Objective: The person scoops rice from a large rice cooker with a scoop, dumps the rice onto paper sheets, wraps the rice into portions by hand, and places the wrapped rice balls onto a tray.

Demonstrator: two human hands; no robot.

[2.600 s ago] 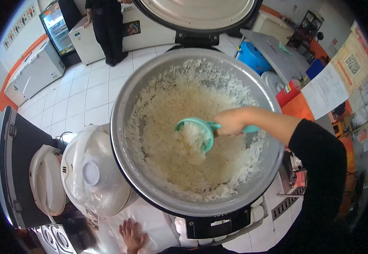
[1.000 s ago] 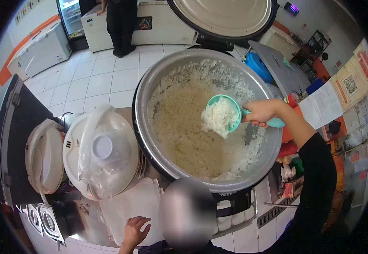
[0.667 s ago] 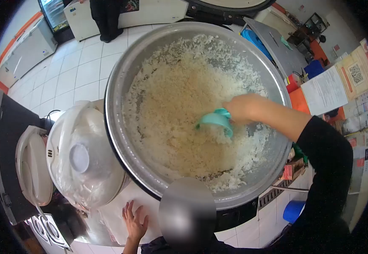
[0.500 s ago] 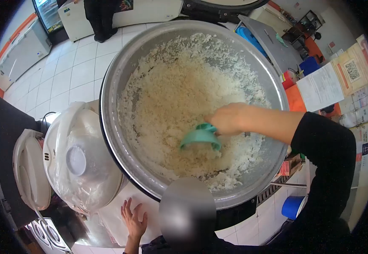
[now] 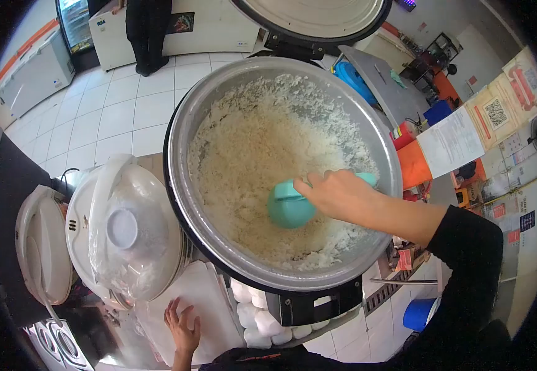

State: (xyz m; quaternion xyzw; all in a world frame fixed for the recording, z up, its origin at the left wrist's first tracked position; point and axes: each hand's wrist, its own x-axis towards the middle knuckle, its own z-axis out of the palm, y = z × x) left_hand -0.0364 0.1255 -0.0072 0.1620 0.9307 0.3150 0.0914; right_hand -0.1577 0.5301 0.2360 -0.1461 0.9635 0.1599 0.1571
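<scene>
A big round cooker pot (image 5: 182, 204) stands open in the middle, its inside coated and filled with white rice (image 5: 237, 161). My right hand (image 5: 336, 195) is over the pot with its fingers wrapped round the handle of a turquoise scoop (image 5: 291, 211). The scoop's rounded back faces up and its mouth is turned down against the rice, so what it holds is hidden. At the lower left my left hand (image 5: 183, 326) rests with spread fingers on white paper sheets (image 5: 210, 309), holding nothing.
Left of the pot is a white cooker (image 5: 151, 247) under clear plastic, with a bowl (image 5: 122, 228) on it. White rounded packs (image 5: 268, 323) lie below the pot. The raised lid (image 5: 318, 18) is behind. A person in dark trousers (image 5: 148, 37) stands by a freezer. A metal table (image 5: 380, 86) is at right.
The scoop, upright with rice a second ago, has been turned over and lowered onto the rice. My left hand stays spread on the paper. The view has shifted, showing more of the lid.
</scene>
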